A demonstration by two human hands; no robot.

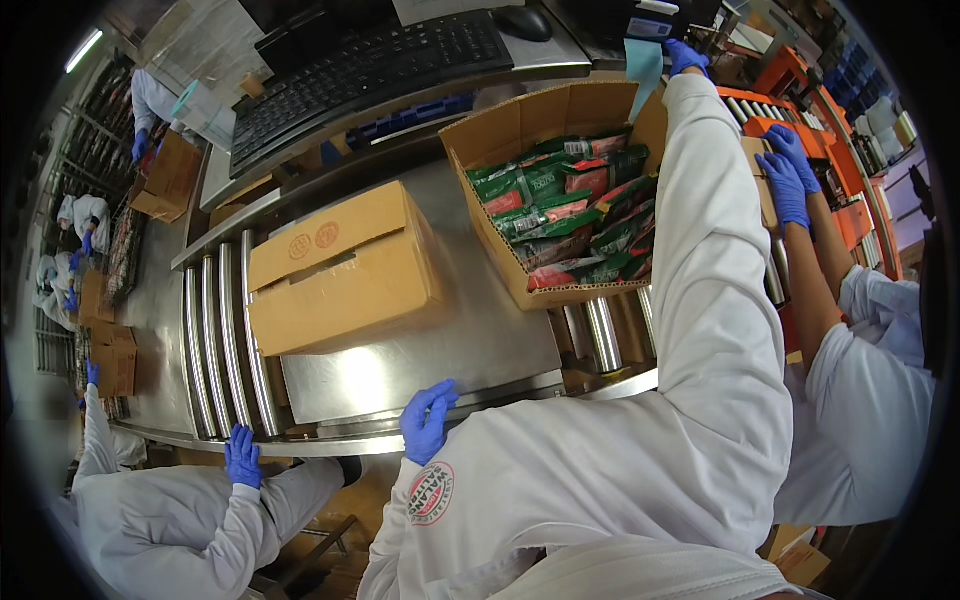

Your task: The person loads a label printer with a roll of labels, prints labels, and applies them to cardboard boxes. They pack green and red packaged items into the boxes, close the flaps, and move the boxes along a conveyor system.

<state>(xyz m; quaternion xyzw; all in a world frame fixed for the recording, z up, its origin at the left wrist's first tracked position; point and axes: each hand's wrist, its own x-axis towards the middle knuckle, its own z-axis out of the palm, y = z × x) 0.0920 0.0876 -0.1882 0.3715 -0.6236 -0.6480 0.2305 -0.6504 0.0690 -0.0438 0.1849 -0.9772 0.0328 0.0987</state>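
Observation:
My left hand (pixel 428 421), in a blue glove, is near the front edge of the steel table (pixel 480 352), its fingers loosely bent and holding nothing that I can see. My right arm reaches far up; my gloved right hand (pixel 686 58) is at a black device at the top right, beside a strip of light-blue paper (pixel 643 71). Whether it grips the strip is unclear. Below it stands an open cardboard box (pixel 517 281) full of green and red plastic packets (pixel 544 184). To its left sits a cardboard box (pixel 337 300) with its flaps folded over.
Steel rollers (pixel 217 337) flank the table. A keyboard (pixel 367 82) and a mouse (pixel 523 23) lie on a shelf above. At right a co-worker's gloved hands (pixel 786 180) rest on a box by an orange machine (pixel 840 217). Another co-worker's hand (pixel 243 457) is at lower left.

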